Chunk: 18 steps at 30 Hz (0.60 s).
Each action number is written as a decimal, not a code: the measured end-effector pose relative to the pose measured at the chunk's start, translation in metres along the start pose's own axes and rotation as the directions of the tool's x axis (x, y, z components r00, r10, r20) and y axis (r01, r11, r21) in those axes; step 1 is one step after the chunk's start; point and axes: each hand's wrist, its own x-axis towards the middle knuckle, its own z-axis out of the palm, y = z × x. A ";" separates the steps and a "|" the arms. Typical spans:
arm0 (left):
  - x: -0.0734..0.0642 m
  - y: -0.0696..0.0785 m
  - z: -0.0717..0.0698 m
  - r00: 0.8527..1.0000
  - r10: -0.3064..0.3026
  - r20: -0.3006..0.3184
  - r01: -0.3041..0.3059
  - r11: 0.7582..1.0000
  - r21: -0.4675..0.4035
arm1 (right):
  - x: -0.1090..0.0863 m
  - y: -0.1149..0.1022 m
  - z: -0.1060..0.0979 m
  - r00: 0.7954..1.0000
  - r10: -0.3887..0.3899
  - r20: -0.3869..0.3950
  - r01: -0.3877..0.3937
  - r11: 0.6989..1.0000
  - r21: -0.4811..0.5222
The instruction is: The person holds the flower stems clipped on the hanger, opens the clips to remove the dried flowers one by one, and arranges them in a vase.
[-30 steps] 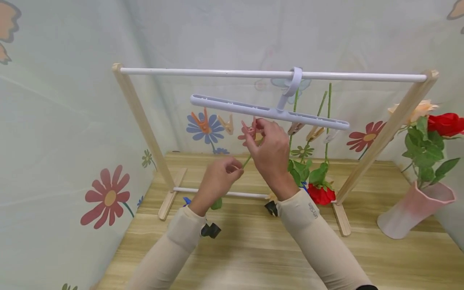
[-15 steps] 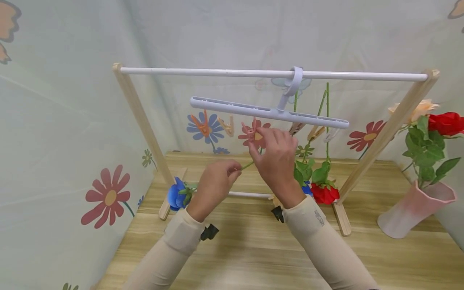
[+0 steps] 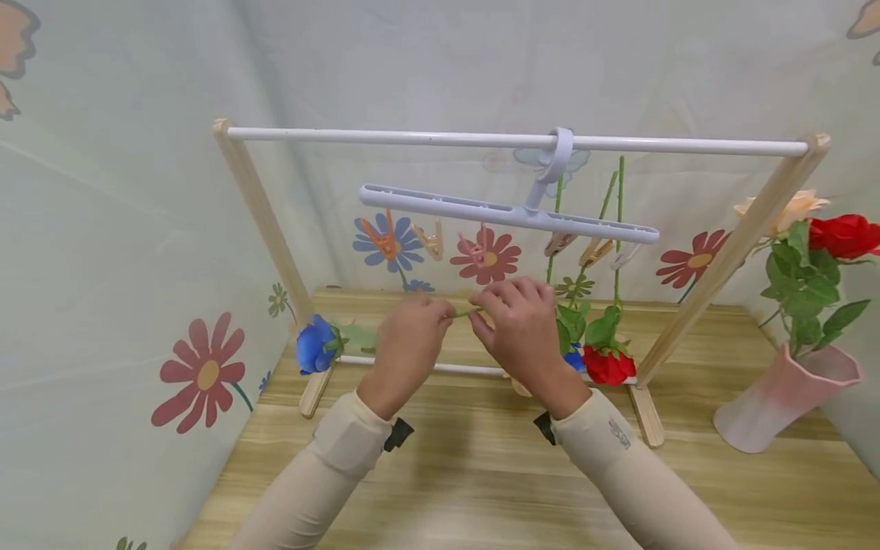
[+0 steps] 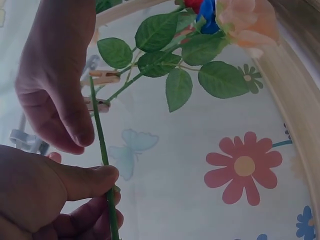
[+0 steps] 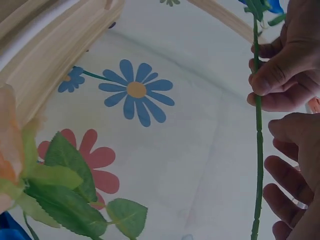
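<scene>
My left hand (image 3: 412,336) pinches the green stem of a blue rose (image 3: 318,345) between thumb and fingers. The rose's head points left and its stem (image 4: 102,145) runs toward my right hand. Beside the stem's free end, my right hand (image 3: 519,325) has loosely bent fingers; the right wrist view shows a small gap between them and the stem. Above both hands a pink clip (image 3: 474,248) hangs from the lavender hanger (image 3: 447,202), with an orange clip (image 3: 385,241) and a pale yellow clip (image 3: 431,241) to its left.
Upside down on the hanger's right side hang a red rose (image 3: 609,365), a blue one and a peach one, clipped by their stems. The hanger hooks over a white rod (image 3: 385,137) on a wooden frame. A pink-white vase (image 3: 784,401) with roses stands at right.
My right hand has left the pink clip and come down beside the stem. The blue rose's head has swung out to the left and up, and its stem now lies nearly level.
</scene>
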 end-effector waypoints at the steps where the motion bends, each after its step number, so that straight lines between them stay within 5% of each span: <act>1: 0.000 0.000 0.001 1.000 0.019 -0.014 -0.019 1.000 0.024 | -0.001 0.000 0.000 1.000 -0.013 0.014 0.013 1.000 0.002; 8: 0.001 0.007 0.005 0.985 0.157 -0.077 -0.140 0.973 0.186 | -0.008 -0.001 0.002 0.994 -0.061 0.091 0.062 0.998 -0.002; 18: 0.001 0.018 0.002 0.988 0.149 -0.033 -0.140 0.972 0.189 | -0.009 -0.004 -0.004 0.984 -0.063 0.165 0.061 0.998 0.018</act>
